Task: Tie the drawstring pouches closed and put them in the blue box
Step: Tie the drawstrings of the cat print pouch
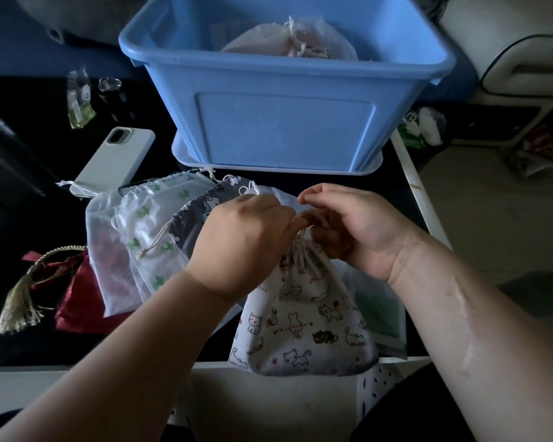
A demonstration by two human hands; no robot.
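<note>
1. Cat pouch [304, 330]: white cloth with a cat print, directly below both grips, lying on the near edge of the surface [29, 346]. Its mouth is gathered tight.
2. Cord [302, 247]: pale, coming out of the gathered neck between the two grips.
3. Left grip [246, 240]: fingers curled, pinching the cord at the neck, back of the hand facing up.
4. Right grip [355, 224]: fingers curled, pinching the cord from the other side. Its fingertips meet those of the left grip.
5. White pouch [284, 197]: just beyond the grips, partly hidden by them.
6. Grey pouch [201, 212]: printed, just left of the left grip, mouth open.
7. Cactus pouch [154, 224]: sheer with a green print, further left, overlapping the grey one.
8. Clear pouch [106, 250]: left again, partly under the cactus pouch.
9. Red pouch [80, 301]: far left of the grips, with a tassel [20, 311] beside it.
10. Green packet [380, 307]: under the right wrist, beside the cat pouch.
11. Box [284, 122]: blue, beyond the grips, standing on its lid [186, 154].
12. Tied pouch [288, 39]: sheer, inside the box.
13. Phone [115, 161]: pale case, face down, beyond and left of the grips.
</note>
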